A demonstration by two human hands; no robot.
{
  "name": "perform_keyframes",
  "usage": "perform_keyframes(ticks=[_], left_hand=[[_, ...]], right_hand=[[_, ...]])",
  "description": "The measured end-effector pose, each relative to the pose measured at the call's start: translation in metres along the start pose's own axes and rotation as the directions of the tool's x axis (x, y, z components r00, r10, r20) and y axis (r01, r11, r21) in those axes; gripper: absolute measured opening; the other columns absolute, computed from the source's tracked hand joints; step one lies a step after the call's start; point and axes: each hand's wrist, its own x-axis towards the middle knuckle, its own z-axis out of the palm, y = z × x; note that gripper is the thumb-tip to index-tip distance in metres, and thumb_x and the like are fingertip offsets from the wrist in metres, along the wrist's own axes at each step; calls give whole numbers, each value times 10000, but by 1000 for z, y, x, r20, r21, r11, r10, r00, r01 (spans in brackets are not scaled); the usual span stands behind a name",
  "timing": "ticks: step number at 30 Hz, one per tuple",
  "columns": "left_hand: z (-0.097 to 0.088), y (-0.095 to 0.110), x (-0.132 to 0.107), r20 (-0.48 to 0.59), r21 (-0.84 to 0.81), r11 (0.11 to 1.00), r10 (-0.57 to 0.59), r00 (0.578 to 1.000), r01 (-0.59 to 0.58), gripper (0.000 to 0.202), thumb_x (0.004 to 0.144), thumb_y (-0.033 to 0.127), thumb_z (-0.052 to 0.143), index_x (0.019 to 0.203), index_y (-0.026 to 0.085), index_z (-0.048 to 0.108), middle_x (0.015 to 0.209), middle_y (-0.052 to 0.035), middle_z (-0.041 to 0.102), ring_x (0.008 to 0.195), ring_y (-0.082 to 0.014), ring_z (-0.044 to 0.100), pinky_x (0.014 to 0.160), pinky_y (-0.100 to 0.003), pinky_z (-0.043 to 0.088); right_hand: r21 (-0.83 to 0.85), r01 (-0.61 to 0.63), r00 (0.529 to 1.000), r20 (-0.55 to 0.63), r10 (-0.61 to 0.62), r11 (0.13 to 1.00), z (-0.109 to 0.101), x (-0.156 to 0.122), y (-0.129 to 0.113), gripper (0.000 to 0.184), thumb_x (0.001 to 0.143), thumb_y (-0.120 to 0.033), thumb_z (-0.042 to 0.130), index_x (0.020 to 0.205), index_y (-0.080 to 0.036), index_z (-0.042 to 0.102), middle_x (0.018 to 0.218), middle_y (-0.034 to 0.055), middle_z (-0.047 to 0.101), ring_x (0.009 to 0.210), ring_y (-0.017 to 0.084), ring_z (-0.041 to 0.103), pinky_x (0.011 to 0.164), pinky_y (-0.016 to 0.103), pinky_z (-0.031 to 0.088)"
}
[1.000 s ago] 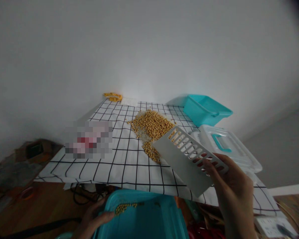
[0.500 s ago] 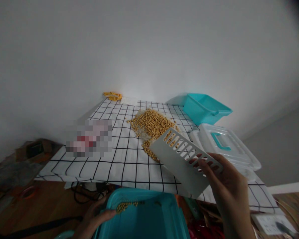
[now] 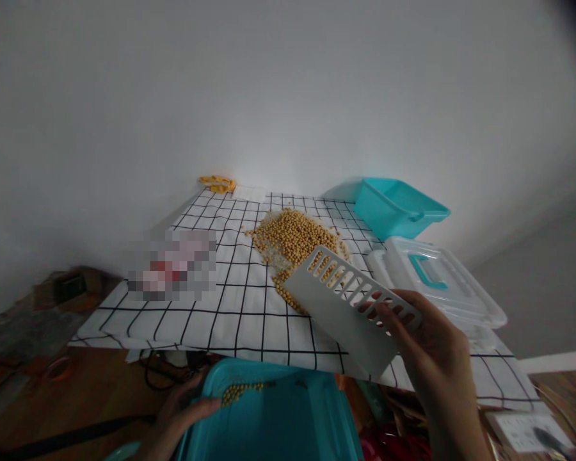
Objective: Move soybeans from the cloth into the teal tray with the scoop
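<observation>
My right hand (image 3: 427, 346) grips a flat grey plastic board (image 3: 336, 314) through the row of slots along its upper edge. The board is tilted, its left end beside a heap of soybeans (image 3: 292, 237) on the table. Below the table's front edge, my left hand (image 3: 182, 410) is wrapped over the left rim of a teal plastic bin (image 3: 288, 422), thumb inside. A small cluster of soybeans (image 3: 237, 392) lies in the bin near that thumb.
On the right stand a second teal bin (image 3: 398, 208) and clear lids (image 3: 441, 282) with a teal handle. A yellow item (image 3: 217, 184) lies at the back left of the checked tablecloth (image 3: 235, 301). A power strip (image 3: 528, 430) sits low at right.
The grey board and my right hand have shifted slightly left. My left hand stays on the bin's rim, and the soybean heap looks much the same.
</observation>
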Motion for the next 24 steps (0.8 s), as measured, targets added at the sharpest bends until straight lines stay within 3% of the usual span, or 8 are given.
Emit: perform_keyframes(ticks=[3,7,13,18,24], left_hand=[[0,0,0,48,-74,996,-44,998,47,429,533,508,802,917,324,846,891,-42,890,1004,-444,779,887,-506,629],[0,0,-1,-2,-67,997,-32,999,32,408,509,477,819,892,339,855,941,-29,888,1110,-451,736,983,-516,579],[-1,4,-3,-5,-90,995,-34,999,33,413,491,491,824,872,335,860,963,-42,886,1097,-466,742,980,-524,587],[-1,1,-3,-8,-105,993,-49,999,47,407,504,489,814,877,332,860,1055,-50,873,1215,-471,680,1060,-533,533],[-2,-2,-1,-42,-69,997,-45,998,42,373,515,475,797,858,339,850,1015,-32,879,1198,-466,693,1023,-519,568]], right_hand=[[-4,36,999,21,-35,999,0,1,2,237,883,-453,684,929,-222,712,821,42,785,646,190,695,508,237,482],[10,71,995,67,-72,997,-2,2,8,238,892,-461,695,971,-239,721,848,30,791,683,182,714,535,216,521],[-23,76,994,82,-74,997,-2,1,12,247,894,-476,697,1003,-255,725,896,24,799,709,178,714,521,199,511],[-72,158,985,88,-151,985,0,0,6,206,916,-444,675,971,-251,724,807,0,778,635,147,690,516,178,503],[-73,205,974,115,-196,976,-1,-2,3,169,930,-412,660,952,-256,723,810,-8,781,651,141,706,535,161,518]])
